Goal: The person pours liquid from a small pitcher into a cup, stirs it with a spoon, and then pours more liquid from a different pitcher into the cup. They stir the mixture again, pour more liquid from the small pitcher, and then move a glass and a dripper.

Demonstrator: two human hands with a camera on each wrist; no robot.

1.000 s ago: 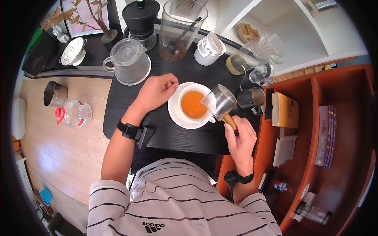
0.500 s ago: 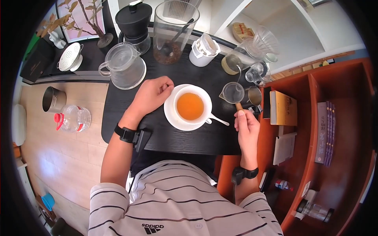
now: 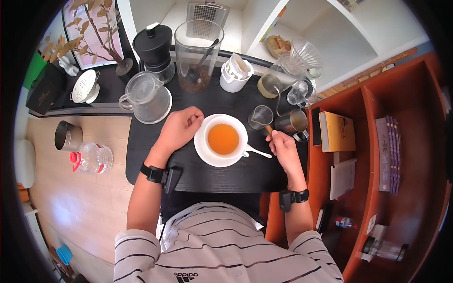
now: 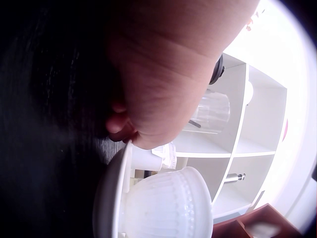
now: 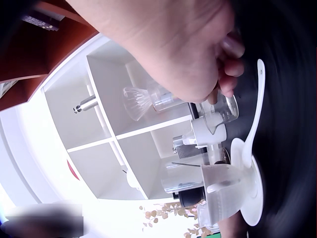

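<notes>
In the head view, a white cup (image 3: 243,137) of amber liquid stands on a white saucer (image 3: 200,152), with a white spoon (image 3: 259,151) sticking out to the right. My left hand (image 3: 177,131) pinches the saucer's left rim between thumb and curled fingers. My right hand (image 3: 284,147) grips the wooden handle (image 3: 269,130) of a small glass pitcher (image 3: 261,116), right of the cup. The pitcher looks drained and upright, close over the black tabletop. In the right wrist view the hand partly hides this pitcher (image 5: 229,110).
A metal jug (image 3: 290,122) stands just right of the pitcher. Along the back are a glass server (image 3: 148,96), a black grinder (image 3: 153,45), a tall glass cylinder (image 3: 198,56), a white cup with a drip bag (image 3: 234,80) and a glass dripper (image 3: 302,59). A red-brown bookshelf (image 3: 363,155) borders the right.
The right hand has moved the glass pitcher from over the cup, where it was tilted, to the right and set it upright. The left hand stays at the saucer. The head view has shifted.
</notes>
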